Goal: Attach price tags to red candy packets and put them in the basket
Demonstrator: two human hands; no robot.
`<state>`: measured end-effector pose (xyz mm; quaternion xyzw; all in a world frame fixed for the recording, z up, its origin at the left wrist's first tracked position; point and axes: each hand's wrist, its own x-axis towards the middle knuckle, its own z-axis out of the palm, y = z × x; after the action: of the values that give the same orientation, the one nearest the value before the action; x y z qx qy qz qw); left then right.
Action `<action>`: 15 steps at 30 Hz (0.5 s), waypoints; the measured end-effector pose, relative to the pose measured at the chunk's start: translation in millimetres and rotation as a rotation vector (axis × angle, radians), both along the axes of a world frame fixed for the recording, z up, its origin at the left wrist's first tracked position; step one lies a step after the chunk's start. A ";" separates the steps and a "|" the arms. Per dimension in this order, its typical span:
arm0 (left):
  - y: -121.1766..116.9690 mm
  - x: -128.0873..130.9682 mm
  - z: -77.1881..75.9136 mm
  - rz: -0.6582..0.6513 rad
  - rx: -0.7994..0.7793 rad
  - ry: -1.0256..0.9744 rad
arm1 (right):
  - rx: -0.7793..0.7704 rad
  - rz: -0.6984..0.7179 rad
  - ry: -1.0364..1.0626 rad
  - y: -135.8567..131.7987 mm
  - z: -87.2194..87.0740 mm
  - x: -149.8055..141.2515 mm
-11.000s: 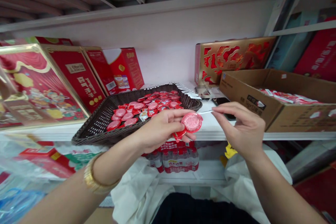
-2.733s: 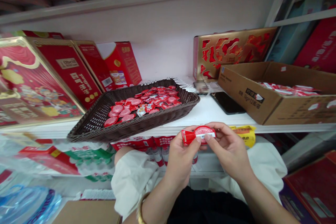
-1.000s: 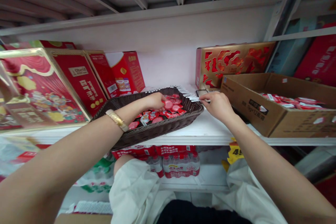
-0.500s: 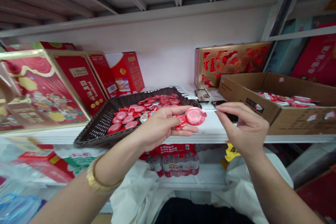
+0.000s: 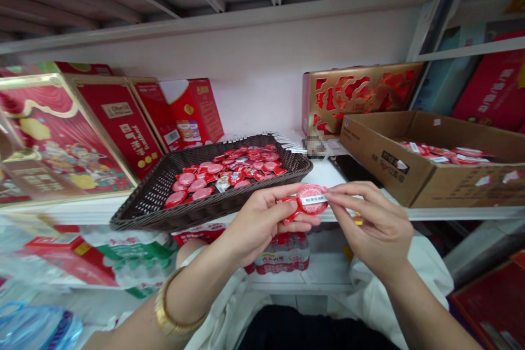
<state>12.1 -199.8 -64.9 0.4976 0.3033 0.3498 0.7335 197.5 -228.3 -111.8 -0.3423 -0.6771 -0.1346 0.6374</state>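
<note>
In my left hand (image 5: pixel 262 219) is a small round red snack packet (image 5: pixel 305 191), held between thumb and fingers with its round face up. My right hand (image 5: pixel 373 227) pinches one end of a white printed label strip (image 5: pixel 315 199), which lies across that face. Whether the strip is stuck down I cannot tell. Behind my hands, a dark woven basket (image 5: pixel 135 205) holds many similar red packets (image 5: pixel 200 193), several of them piled together. White label strips (image 5: pixel 289 144) stick out along the basket's back rim.
A cardboard box (image 5: pixel 373 161) with red and white packets stands on the right. Beside it lies a black phone-like slab (image 5: pixel 355 168). Red and gold gift boxes (image 5: pixel 110 120) line the left; another gold box (image 5: pixel 361 95) stands behind. Bottled drinks (image 5: pixel 283 257) sit on the shelf below.
The right hand has moved left and down, bringing the label strip onto the packet's face. The left hand with the packet sits slightly lower and further right.
</note>
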 end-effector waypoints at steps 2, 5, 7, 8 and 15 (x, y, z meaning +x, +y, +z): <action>-0.2 0.6 -3.8 0.018 0.038 0.018 | -0.012 -0.016 -0.010 -1.1 -0.7 -0.3; -0.7 3.2 -9.6 0.041 0.109 0.053 | -0.043 -0.037 -0.025 -2.5 -2.6 -0.3; -0.9 5.8 -12.8 0.063 0.145 0.078 | -0.057 -0.038 -0.043 -3.2 -4.0 -0.3; -1.0 7.1 -14.1 0.076 0.156 0.089 | -0.062 -0.037 -0.050 -3.7 -4.9 -0.3; -2.8 13.1 -22.1 0.124 0.224 0.157 | -0.265 0.028 0.154 -9.6 -19.8 -0.5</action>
<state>25.3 -202.5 -87.0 0.5826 0.3491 0.3860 0.6243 197.1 -237.9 -131.6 -0.4230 -0.6429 -0.0084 0.6385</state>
